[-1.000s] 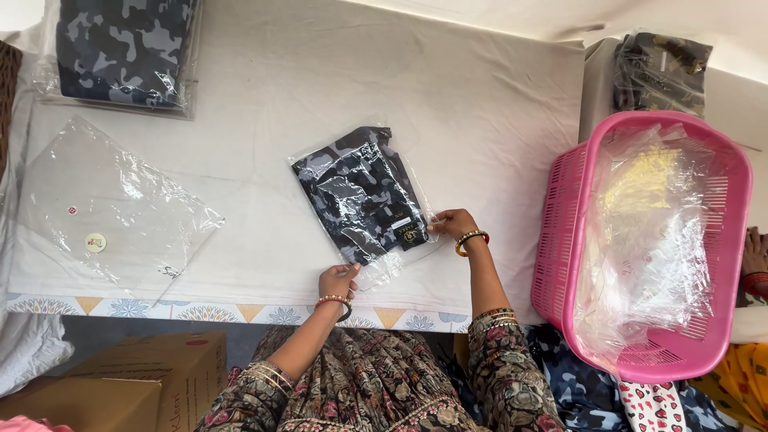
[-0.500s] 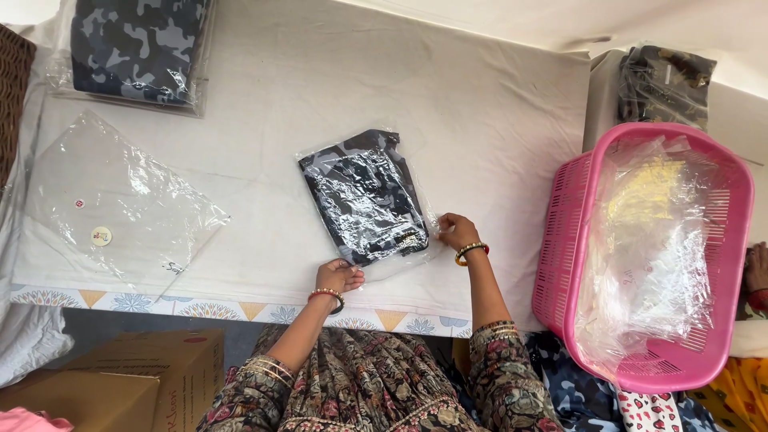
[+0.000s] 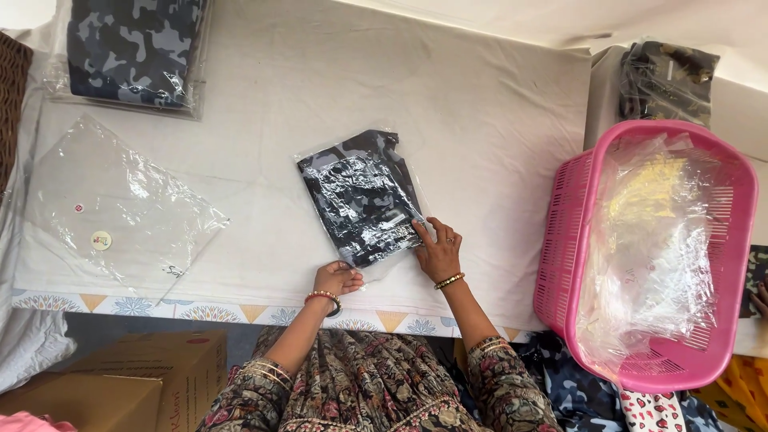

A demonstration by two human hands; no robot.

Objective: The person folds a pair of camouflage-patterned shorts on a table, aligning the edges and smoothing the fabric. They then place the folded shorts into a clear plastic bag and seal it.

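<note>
1. Head view, the pack: the bagged camouflage garment point(image 3: 362, 198) lies flat on the white tabletop point(image 3: 496, 136), tilted, its open end toward you at 6 o'clock. The plastic is slick on the sheet, so a one-sided push could spin it.

2. Head view, your right hand point(image 3: 438, 254): it rests at the pack's 4 o'clock corner, fingers point(image 3: 422, 232) spread flat and pressing the plastic, clamped on nothing. Lean too hard and you may crease the garment or trap air in the bag.

3. Head view, your left hand point(image 3: 338, 278): it sits at the pack's 6 o'clock edge, fingers curled together on the bag's loose flap. I cannot tell whether they truly pinch it. A weak hold would likely let the flap spring back or fold crooked.

4. Head view, the edge: both hands work near the tabletop's 6 o'clock border, so a tug toward you could drag the pack off onto your lap.

5. Head view, surroundings: the empty clear bag point(image 3: 112, 212) at 9 o'clock lies well apart, and the pink basket point(image 3: 560, 240) at 3 o'clock is near your right elbow; a wide swing could knock it.
</note>
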